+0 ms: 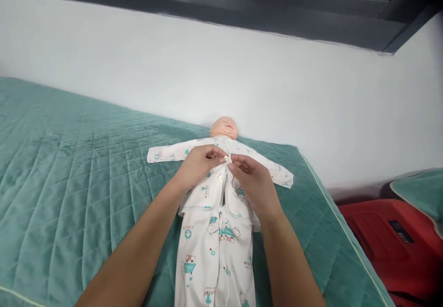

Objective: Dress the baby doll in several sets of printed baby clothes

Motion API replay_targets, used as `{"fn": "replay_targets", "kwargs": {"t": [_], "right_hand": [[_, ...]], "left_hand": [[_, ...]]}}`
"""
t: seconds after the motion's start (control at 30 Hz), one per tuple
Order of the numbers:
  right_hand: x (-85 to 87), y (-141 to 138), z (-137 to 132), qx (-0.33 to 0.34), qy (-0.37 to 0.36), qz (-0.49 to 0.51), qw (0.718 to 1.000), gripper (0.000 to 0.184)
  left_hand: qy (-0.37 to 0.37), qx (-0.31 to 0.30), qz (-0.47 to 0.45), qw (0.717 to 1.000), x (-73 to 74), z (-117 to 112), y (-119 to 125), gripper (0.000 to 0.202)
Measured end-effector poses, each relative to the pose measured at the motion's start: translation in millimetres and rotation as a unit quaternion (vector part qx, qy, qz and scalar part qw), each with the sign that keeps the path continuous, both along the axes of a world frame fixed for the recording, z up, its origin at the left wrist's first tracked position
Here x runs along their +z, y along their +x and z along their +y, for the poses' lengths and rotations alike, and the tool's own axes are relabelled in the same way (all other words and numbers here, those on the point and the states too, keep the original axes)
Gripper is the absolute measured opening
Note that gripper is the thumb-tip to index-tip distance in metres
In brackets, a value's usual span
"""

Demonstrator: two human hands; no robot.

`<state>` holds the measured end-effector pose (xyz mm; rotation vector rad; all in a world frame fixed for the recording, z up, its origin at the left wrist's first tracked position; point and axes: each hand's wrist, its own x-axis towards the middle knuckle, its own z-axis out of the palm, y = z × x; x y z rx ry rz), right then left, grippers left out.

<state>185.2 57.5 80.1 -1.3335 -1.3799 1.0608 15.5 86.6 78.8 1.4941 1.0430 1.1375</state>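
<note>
A baby doll (224,127) lies on its back, dressed in a white printed jacket (204,191) and matching trousers (199,256). My left hand (202,162) pinches a small pale button (226,158) at the chest, on the jacket's left-hand front edge. Close beside it, my right hand (251,175) grips the opposite front edge between thumb and fingers. Another button (221,177) shows lower down, where the two front edges hang apart. Both sleeves are spread out to the sides. The fingertips partly hide the cloth around the upper button.
A green quilted cover (86,182) lies under the doll, its piped edge at the right. Behind the doll's head rises a white wall (207,67) below a dark window frame (242,7). A red plastic object (384,242) stands to the right, partly under green cloth (420,194).
</note>
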Motion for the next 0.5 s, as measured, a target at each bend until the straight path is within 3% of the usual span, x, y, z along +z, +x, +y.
{"fn": "replay_targets", "kwargs": {"t": [0.33, 0.5], "right_hand": [[-1.9, -1, 11, 0.062, -0.008, -0.069, 0.996, 0.033], [3.9, -8, 5, 0.052, 0.039, -0.2, 0.978, 0.029]], "left_hand": [[-0.004, -0.002, -0.065, 0.998, -11.7, 7, 3, 0.013], [0.016, 0.001, 0.012, 1.0, -5.7, 3, 2, 0.014]]}}
